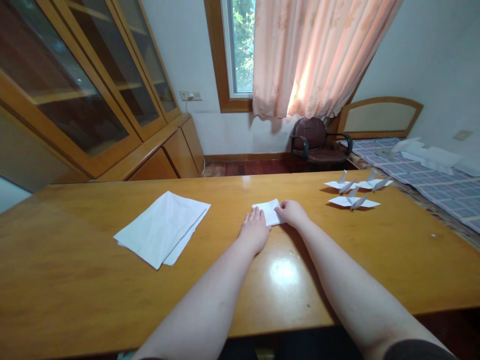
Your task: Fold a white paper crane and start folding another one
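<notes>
A small folded piece of white paper [270, 211] lies on the wooden table between my hands. My left hand [255, 230] rests flat over its left side, fingers stretched out and pointing away from me. At the paper's right edge, my right hand [294, 214] is closed, with thumb and fingers pinching the paper. To the right stand several folded paper cranes [352, 201] with spread wings. Left of my hands lies a stack of white paper sheets [165, 225], slightly fanned, the top one creased.
The wooden table [93, 300] spans the view. Beyond it are a brown office chair [318, 142], a pink curtain [300, 60] by the window, and a bed [431, 170] with a checked cover. A glass-door cabinet [97, 85] stands at the left.
</notes>
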Demonstrator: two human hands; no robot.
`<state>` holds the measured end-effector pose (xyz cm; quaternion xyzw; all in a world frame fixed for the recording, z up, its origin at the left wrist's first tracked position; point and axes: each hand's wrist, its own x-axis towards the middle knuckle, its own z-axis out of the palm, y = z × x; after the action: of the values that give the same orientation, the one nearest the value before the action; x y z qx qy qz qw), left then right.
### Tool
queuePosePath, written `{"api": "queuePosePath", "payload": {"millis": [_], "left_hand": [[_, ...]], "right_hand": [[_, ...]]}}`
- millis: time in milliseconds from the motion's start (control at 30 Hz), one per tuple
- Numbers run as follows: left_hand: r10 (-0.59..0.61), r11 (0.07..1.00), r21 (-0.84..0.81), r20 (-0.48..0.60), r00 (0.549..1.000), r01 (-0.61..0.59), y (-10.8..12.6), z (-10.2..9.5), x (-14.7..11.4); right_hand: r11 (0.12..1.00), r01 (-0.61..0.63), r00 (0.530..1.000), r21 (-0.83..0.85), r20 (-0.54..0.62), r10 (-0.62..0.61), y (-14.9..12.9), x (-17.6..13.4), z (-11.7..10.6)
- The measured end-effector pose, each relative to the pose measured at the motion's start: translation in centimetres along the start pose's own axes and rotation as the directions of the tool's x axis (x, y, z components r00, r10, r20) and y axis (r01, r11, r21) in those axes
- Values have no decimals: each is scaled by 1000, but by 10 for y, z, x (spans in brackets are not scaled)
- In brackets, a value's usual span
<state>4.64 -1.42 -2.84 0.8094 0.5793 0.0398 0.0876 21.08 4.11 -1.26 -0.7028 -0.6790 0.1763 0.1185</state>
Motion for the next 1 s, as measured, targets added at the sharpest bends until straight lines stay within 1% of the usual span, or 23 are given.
{"api": "queuePosePath", "payload": {"millis": [367,600,767,1000], "left_hand": [[-35,999,-10,34,999,35,7,-4,-5],[-41,999,12,25,999,41,8,-3,-6],[-38,999,21,11,999,38,6,-1,-6],[-39,999,20,23,999,39,6,-1,-5]], "right_hand": [[1000,-21,1000,13,-6,21,-4,-2,0],[1000,-4,1000,-14,-10,4,-4,-3,1],[1000,-15,1000,-15,-10,14,-7,-5,0],[1000,-16,1000,-13,-27,16,-7,-5,1]]}}
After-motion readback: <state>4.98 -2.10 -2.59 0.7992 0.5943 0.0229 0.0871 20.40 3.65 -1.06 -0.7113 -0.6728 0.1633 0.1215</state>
